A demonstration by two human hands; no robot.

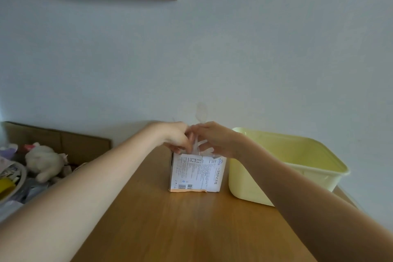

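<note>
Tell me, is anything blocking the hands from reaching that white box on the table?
Nothing visible. The left hand and right hand are at the top of the white box, the right pinching a clear glove rising from it. The yellow tub stands beside the box, not between.

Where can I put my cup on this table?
Bare wood lies in front of the glove box, between the two forearms, to the near edge of the table. Crowded: the left hand and right hand pinch a clear glove above the box, the yellow tub sits close at its right, and the cardboard box on the left is full.
</note>
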